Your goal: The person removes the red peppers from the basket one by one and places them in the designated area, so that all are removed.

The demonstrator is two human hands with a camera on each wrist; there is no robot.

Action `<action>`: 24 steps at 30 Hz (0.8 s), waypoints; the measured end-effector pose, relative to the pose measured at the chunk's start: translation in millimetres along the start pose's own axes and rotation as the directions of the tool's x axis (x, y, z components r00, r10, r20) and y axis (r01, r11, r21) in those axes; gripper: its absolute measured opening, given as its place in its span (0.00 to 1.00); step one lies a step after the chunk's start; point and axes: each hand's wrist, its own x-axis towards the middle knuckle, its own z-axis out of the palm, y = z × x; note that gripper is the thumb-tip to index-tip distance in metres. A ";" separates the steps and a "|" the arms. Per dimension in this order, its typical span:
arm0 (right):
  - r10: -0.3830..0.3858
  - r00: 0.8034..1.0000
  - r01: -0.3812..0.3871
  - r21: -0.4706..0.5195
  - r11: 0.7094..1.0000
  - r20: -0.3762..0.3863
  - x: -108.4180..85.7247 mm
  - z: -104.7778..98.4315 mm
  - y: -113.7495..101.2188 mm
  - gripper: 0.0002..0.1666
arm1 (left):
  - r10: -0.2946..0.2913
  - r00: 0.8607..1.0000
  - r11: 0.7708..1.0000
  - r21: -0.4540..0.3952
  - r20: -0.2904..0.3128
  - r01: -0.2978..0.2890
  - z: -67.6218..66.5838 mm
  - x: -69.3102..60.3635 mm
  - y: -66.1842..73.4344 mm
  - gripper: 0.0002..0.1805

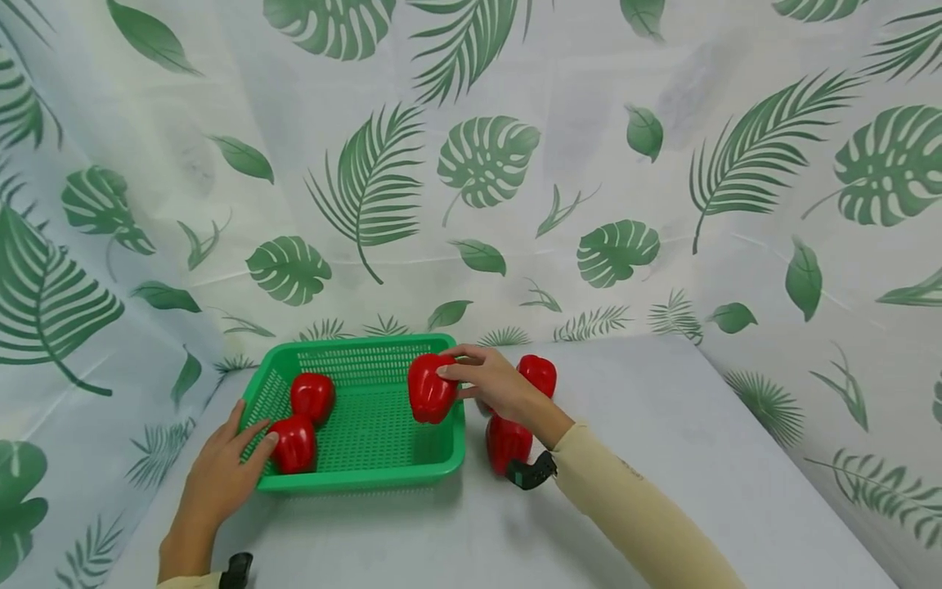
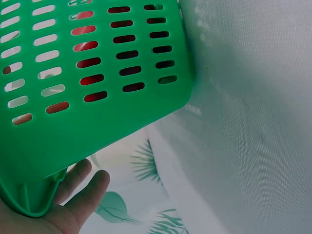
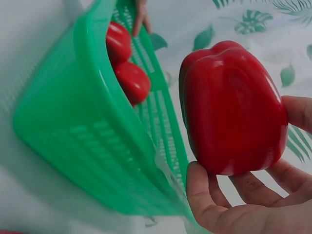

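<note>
Inside the green plastic basket point(image 1: 361, 477), two red bell peppers point(image 1: 312, 398) point(image 1: 294, 444) lie at the left end. My left hand point(image 1: 221, 470) holds the basket's left rim near its front corner, with fingers on both sides of the rim. The thumb is close to the nearer pepper; whether they touch I cannot tell. My right hand point(image 1: 489, 380) grips another red bell pepper point(image 3: 234, 109) between thumb and fingers, raised over the basket's right end. Through the slots of the basket wall point(image 2: 97, 117), bits of red show in the left wrist view.
On the white table point(image 1: 633, 393), more red bell peppers point(image 1: 539, 374) point(image 1: 508, 442) lie right of the basket, partly hidden by my right hand and wrist. A leaf-printed sheet point(image 1: 559, 164) hangs behind the table and at both sides.
</note>
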 end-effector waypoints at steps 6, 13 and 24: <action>-0.011 1.000 0.011 0.018 1.000 -0.026 -11.5 -21.0 2.2 0.32 | -0.003 1.000 1.000 -0.002 0.000 0.003 -0.1 -1.1 0.3 0.37; -0.016 0.996 0.016 0.000 1.000 -0.085 -23.5 -43.2 7.8 0.32 | -0.016 1.000 1.000 -0.005 0.013 0.016 -0.8 0.5 0.3 0.38; -0.048 0.990 0.048 0.000 0.999 -0.129 -48.7 -82.2 19.7 0.33 | 0.002 1.000 1.000 -0.012 0.004 -0.002 -1.9 0.2 0.4 0.38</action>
